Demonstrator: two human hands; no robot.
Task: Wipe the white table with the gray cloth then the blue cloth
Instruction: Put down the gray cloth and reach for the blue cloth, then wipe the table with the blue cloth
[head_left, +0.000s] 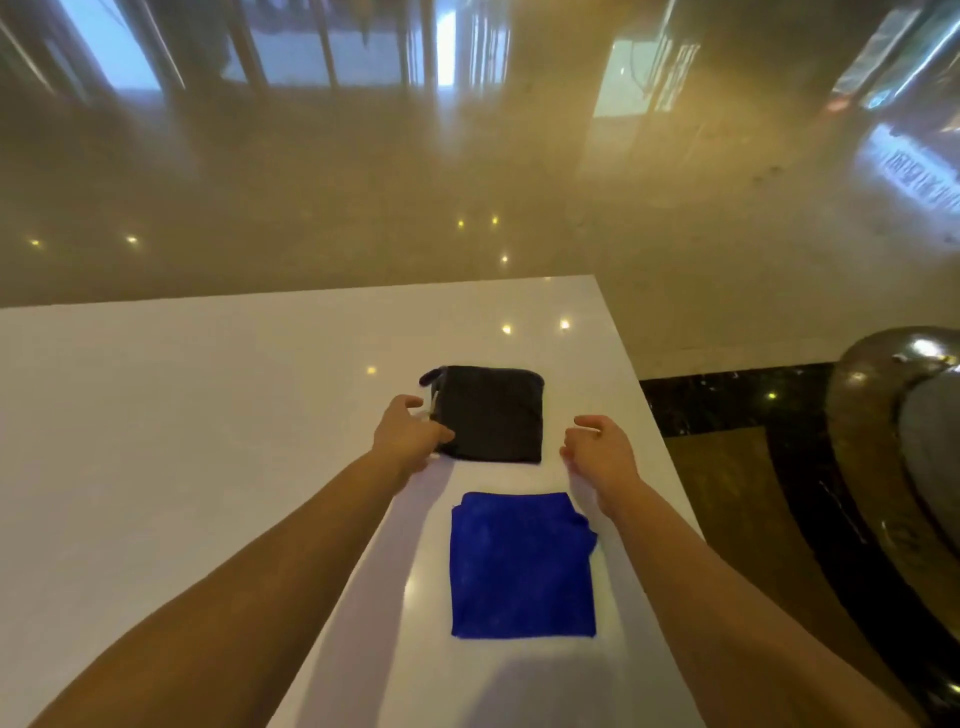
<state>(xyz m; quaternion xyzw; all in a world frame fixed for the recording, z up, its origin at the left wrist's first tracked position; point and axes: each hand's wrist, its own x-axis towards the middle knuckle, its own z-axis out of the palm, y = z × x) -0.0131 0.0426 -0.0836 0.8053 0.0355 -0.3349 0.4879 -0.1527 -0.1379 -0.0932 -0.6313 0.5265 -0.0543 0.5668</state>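
Observation:
A folded dark gray cloth lies flat on the white table, near its right edge. Just in front of it lies a folded blue cloth. My left hand rests at the gray cloth's left edge, its thumb touching the near-left corner and its fingers spread. My right hand hovers just right of the gray cloth, fingers loosely curled and apart, holding nothing.
The table's right edge runs close beside my right hand, and its far edge lies beyond the gray cloth. A shiny metal rounded object stands on the glossy floor to the right.

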